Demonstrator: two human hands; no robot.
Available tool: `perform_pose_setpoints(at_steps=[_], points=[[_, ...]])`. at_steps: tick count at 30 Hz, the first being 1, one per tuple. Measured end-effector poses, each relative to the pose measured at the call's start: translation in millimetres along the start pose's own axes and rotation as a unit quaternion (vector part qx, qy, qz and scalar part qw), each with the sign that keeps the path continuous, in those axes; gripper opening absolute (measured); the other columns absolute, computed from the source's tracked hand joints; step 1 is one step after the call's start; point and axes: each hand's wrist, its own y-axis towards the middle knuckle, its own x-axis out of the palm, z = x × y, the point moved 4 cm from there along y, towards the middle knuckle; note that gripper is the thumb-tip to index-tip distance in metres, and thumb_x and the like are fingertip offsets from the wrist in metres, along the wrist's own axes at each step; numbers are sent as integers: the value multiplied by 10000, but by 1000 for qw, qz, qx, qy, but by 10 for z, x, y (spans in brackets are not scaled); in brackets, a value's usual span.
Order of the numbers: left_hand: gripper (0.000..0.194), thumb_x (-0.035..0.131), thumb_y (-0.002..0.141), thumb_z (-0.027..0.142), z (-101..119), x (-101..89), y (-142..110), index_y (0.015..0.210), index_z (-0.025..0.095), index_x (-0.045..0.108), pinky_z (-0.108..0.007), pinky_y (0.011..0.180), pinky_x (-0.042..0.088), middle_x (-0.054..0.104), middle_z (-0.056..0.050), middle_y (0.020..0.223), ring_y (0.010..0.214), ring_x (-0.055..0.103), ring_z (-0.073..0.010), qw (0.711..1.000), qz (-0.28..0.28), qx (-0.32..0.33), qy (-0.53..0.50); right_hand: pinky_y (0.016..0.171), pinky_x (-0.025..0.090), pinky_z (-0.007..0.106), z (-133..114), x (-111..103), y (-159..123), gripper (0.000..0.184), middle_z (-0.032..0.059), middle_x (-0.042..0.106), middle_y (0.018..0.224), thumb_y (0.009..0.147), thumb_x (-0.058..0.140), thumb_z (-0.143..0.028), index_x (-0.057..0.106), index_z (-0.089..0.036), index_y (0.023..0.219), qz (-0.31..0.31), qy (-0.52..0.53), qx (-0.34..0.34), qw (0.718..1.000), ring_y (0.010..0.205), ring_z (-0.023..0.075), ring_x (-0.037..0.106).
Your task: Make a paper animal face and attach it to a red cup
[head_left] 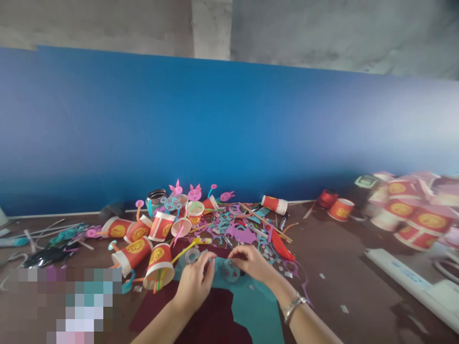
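Observation:
My right hand [253, 263] curls its fingers and thumb at the upper edge of a round blue paper face [230, 272] with pink and dark drawn features, holding it above a teal paper sheet [260, 308]. To the left, my left hand [195, 282] has its thumb and forefinger pressed together. Whatever is in that pinch, if anything, is too small to make out. Beside the left hand's knuckles lies a pale ring like a tape roll [192, 255]. A yellow glue stick [202, 241] lies just beyond the hands. Under the teal sheet is dark red paper [201, 317].
Red paper cups [158, 260], some with straws and paper animal faces [195, 192], crowd the left. Pink and blue paper scraps [242, 231] are heaped ahead. A white power strip [401, 272] and stacked cups [430, 220] are at right. A blue partition [222, 129] stands behind.

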Motion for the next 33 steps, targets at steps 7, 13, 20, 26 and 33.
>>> perform_pose_setpoints(at_steps=[7,13,20,26,33], points=[[281,352,884,154,155,1,-37,1053,223,566,-282,744,457,675,-63,890,832,628,-189,985,-3,121,119,607,401,227,-43,-8,-19,203,32,650,746,743,512,-167,698,-182,822,92,-193,-90,973,651,138,559],[218,432,839,138,374,-404,-80,971,216,587,-358,800,450,639,-66,908,868,581,-219,952,90,155,249,585,400,223,-40,-38,-19,196,33,660,731,771,487,-176,682,-184,787,120,-179,-94,972,631,143,573],[335,590,725,223,-52,-971,-487,1058,227,548,-470,913,395,527,-116,1271,1172,459,-333,900,119,121,401,590,406,227,-8,-14,-8,203,35,668,736,770,487,-175,688,-191,786,120,-178,-97,972,646,154,588],[256,542,792,214,-334,-1036,-527,1048,223,531,-419,912,421,589,-116,1212,1152,513,-281,886,119,164,417,599,401,225,-31,-12,-17,207,35,662,737,765,480,-163,685,-181,780,113,-183,-98,972,648,150,579],[71,524,826,238,-488,-1007,-522,870,219,576,-347,842,485,635,-100,1126,1027,604,-238,910,92,173,365,621,408,232,-17,-33,-25,213,44,672,748,775,477,-169,688,-175,803,110,-183,-105,971,674,161,595]])
